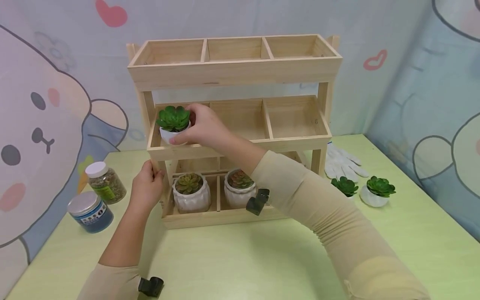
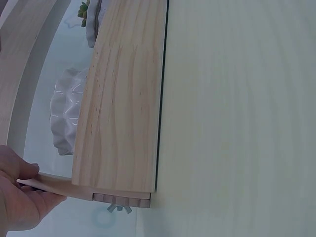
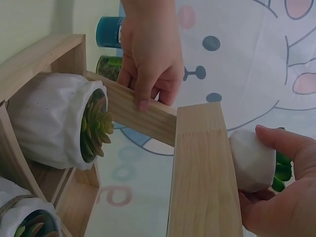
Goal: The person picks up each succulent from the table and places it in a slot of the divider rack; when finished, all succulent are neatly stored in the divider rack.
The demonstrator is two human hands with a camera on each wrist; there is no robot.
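My right hand grips a small white pot holding a green succulent, at the left compartment of the middle tier of a wooden shelf. In the right wrist view the pot is partly behind the tier's front board; whether it touches the bottom is hidden. Lower down, my left hand holds the shelf's left upright, thumb on one face and fingers round the other. Two larger white pots with succulents, one at the left and one beside it, stand in the bottom tier.
Left of the shelf stand a jar with a white lid and a blue jar. To the right lie white gloves and two small potted succulents, one nearer the shelf and one farther right. A printed cloth hangs behind.
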